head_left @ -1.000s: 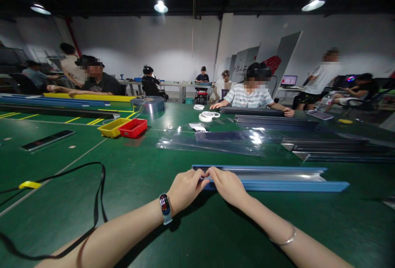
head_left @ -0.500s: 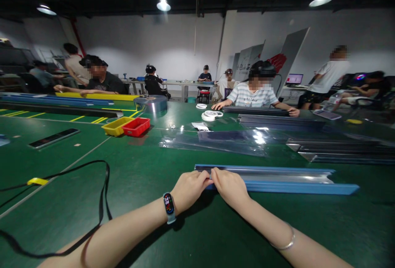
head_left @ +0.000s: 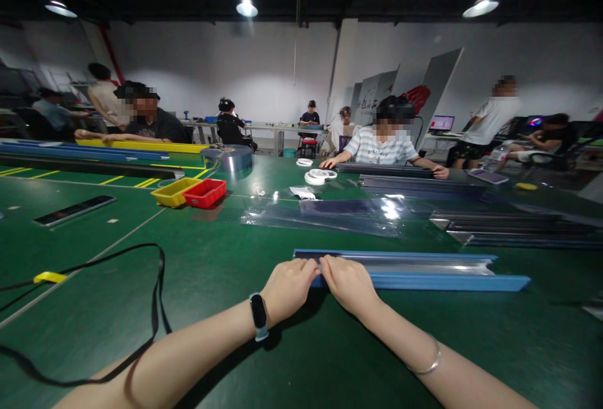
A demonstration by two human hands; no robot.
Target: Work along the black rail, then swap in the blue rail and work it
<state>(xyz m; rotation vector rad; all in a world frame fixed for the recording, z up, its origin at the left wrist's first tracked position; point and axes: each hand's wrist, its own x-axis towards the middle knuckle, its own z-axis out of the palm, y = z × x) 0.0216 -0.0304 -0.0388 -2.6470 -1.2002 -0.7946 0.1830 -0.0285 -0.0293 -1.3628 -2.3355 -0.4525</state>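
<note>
A blue channel-shaped profile point(head_left: 447, 282) with a shiny inside lies lengthwise on the green table, its far end pointing right. At its left end, my left hand point(head_left: 292, 286) has its fingers curled and closed on the profile. Close beside it, almost fingertip to fingertip, my right hand point(head_left: 348, 283) is also closed on that end with bent fingers. Both hands cover the part between them, so whether something small is pinched there is hidden.
Clear plastic strips point(head_left: 320, 219) lie beyond the profile, with dark profiles point(head_left: 513, 228) to the right. White tape rolls point(head_left: 320, 174), a yellow bin point(head_left: 174, 194) and a red bin point(head_left: 205, 193) stand farther back. A black strap point(head_left: 157, 283) loops at left. A co-worker point(head_left: 384, 142) sits opposite.
The view has shifted slightly, with the profile's right end and the background now farther left. The wristband's screen has gone dark. Both hands keep nearly the same pose on the profile.
</note>
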